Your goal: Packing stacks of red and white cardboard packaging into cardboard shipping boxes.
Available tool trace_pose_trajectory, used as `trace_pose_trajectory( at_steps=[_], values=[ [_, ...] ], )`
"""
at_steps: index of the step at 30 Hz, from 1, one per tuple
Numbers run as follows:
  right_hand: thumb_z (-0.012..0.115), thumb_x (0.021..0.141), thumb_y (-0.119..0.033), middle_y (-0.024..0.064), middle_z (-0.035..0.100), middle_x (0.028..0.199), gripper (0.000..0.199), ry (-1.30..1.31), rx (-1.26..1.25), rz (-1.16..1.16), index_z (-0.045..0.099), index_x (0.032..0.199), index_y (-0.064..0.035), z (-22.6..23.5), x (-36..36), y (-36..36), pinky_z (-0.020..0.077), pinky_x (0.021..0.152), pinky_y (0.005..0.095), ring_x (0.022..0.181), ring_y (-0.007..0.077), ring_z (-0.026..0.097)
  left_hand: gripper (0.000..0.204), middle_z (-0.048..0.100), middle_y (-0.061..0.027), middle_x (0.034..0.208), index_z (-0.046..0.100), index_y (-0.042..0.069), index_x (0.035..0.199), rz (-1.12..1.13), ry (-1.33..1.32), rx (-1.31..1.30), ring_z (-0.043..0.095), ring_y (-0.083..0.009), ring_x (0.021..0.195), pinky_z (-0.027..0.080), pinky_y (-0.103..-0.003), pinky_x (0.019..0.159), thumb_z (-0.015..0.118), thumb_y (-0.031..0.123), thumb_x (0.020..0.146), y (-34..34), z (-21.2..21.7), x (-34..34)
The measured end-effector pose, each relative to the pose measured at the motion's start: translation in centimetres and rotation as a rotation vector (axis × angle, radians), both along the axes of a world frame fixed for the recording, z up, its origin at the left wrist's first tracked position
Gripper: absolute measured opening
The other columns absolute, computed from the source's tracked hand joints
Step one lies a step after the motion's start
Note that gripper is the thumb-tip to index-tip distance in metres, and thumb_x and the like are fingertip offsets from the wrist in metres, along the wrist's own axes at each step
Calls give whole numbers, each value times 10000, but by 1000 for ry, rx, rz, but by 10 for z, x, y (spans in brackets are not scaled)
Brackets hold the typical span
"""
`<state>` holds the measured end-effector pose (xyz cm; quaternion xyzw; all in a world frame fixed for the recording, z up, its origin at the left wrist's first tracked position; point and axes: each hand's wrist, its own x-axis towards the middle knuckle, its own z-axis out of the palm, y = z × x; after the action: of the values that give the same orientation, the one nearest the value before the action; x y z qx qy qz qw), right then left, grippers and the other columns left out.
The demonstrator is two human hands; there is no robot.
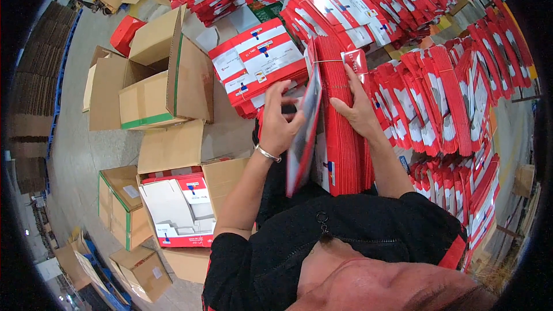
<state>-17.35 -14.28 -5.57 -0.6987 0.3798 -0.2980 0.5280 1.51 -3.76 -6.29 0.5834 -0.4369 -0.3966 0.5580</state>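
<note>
A thick bundle of flat red-and-white cartons (341, 138) stands on edge in front of my body, with a thin band across its top. My right hand (358, 106) grips its right side, thumb on the upper edges and fingers stretched toward the far end. A small red flap (355, 62) sticks out by those fingertips. On the left face, an outer flat carton (304, 138) leans away from the bundle, blurred. Beside it is my left hand (279, 120), wearing a bracelet, fingers bent and apart; whether they touch the carton is unclear.
A pile of flat cartons (259, 63) lies just beyond my left hand. More bundles (429, 98) crowd the right side and the back. To the left stand an open brown box (147, 95) and a box (207, 193) filled with cartons; smaller boxes (141, 273) sit nearer.
</note>
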Motion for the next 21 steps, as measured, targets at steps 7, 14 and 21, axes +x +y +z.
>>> trace_pose_trajectory(
  at_steps=[7, 14, 21],
  values=[
    [673, 846, -219, 200, 311, 1483, 843, -121, 41, -5, 175, 1495, -15, 0, 13, 5, 288, 1112, 372, 1345, 264, 350, 221, 513, -206, 1226, 640, 12, 968, 72, -599, -119, 605, -345, 1005, 524, -409, 805, 663, 169, 814, 10, 1, 1],
    [667, 849, -193, 194, 314, 1484, 821, -111, -41, 12, 188, 1489, -6, 7, 22, 9, 277, 1118, 363, 1352, 258, 340, 489, 494, -218, 1251, 631, 60, 920, -4, -622, 37, 589, -364, 1048, 518, -423, 832, 790, 465, 698, 11, 23, -17],
    [661, 849, -174, 204, 284, 1507, 813, -80, 5, 22, 192, 1491, -5, 8, 26, 11, 267, 1125, 366, 1375, 263, 312, 512, 474, -233, 1269, 592, 55, 920, -25, -491, 98, 527, -395, 1147, 484, -444, 904, 826, 428, 659, 16, 18, -7]
  ],
)
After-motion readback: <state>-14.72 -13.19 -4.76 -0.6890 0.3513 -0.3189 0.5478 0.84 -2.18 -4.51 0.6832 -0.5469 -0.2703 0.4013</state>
